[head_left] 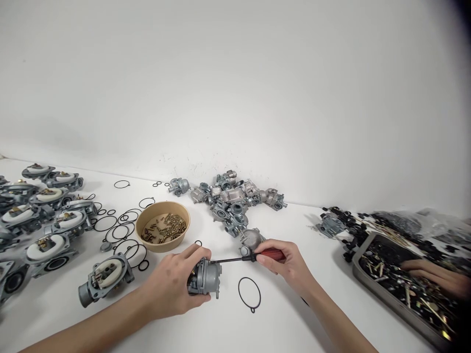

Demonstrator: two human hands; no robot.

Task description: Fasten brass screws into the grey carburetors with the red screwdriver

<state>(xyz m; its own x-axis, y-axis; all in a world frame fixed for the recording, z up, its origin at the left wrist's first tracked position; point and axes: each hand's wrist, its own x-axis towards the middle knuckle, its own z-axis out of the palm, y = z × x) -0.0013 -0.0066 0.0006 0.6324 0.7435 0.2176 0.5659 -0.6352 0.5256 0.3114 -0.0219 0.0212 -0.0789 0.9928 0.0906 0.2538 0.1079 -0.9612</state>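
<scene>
My left hand is wrapped round a small grey metal carburetor body and holds it down on the white table. My right hand grips the red handle of a screwdriver. The screwdriver's thin black shaft points left, and its tip meets the top of the carburetor. A black rubber O-ring with a small tab lies flat on the table just right of the carburetor, between my two forearms.
A tan bowl of brass screws stands behind my left hand among loose black O-rings. Carburetors with white floats fill the left side. A heap of bare carburetor bodies lies at the back. Another person's hand reaches into a grey parts tray at right.
</scene>
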